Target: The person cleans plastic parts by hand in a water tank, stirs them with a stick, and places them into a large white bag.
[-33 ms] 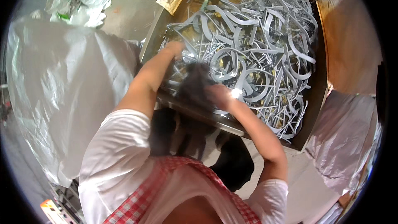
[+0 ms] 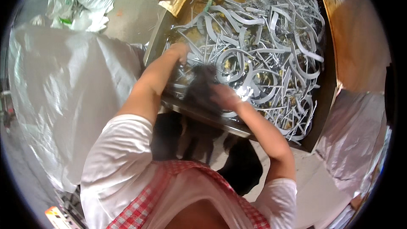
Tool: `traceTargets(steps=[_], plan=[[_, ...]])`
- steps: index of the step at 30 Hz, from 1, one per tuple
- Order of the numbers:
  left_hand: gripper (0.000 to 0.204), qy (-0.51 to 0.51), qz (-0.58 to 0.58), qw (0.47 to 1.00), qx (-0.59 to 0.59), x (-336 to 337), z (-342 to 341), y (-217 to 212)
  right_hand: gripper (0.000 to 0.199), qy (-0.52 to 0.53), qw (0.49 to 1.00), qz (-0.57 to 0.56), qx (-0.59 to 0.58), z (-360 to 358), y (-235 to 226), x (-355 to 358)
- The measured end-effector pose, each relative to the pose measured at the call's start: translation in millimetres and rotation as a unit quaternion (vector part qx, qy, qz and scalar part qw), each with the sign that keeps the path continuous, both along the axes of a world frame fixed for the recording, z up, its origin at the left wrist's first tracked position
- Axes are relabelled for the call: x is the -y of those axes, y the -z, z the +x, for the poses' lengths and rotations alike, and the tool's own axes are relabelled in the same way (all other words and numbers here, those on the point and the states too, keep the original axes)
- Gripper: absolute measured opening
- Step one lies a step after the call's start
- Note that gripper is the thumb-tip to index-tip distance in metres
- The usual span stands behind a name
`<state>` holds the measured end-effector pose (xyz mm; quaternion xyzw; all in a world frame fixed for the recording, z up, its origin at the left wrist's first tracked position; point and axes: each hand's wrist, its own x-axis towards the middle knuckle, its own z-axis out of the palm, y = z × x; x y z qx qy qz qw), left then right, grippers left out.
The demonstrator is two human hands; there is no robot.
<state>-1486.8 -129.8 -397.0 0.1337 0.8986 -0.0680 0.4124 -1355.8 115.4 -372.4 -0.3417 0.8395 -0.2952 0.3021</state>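
Grey-white curved plastic strips [image 2: 258,46] fill a dark tray [image 2: 324,101]; white sleeves [image 2: 118,157], a red-and-white checked apron [image 2: 140,210], pale translucent bags [image 2: 63,89].

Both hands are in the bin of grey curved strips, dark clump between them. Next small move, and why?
Probably lift the dark clump clear of the grey strips. The right hand lies against it and the left hand is on the strips just beyond; the strips are interlocked, so a slow pull seems safer. Grip itself is blurred.

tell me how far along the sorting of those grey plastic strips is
Done: nothing visibly set aside. In hand: the left hand reaches into the grey curved strips, and the right hand grips a dark clump at the tray's near edge. Left: the tray is heaped full.
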Motion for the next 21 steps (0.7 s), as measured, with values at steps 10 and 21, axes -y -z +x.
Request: traceTargets(steps=[10,21], plan=[[0.037,-0.107,0.102,0.989,-0.015,-74,-3,-123,0.032,0.544,0.655,-0.352,0.389,-13,30,94],[0.039,-0.317,0.471,0.784,-0.251,-95,47,-216,0.026,0.568,0.747,-0.326,0.112,-27,-91,-97]])
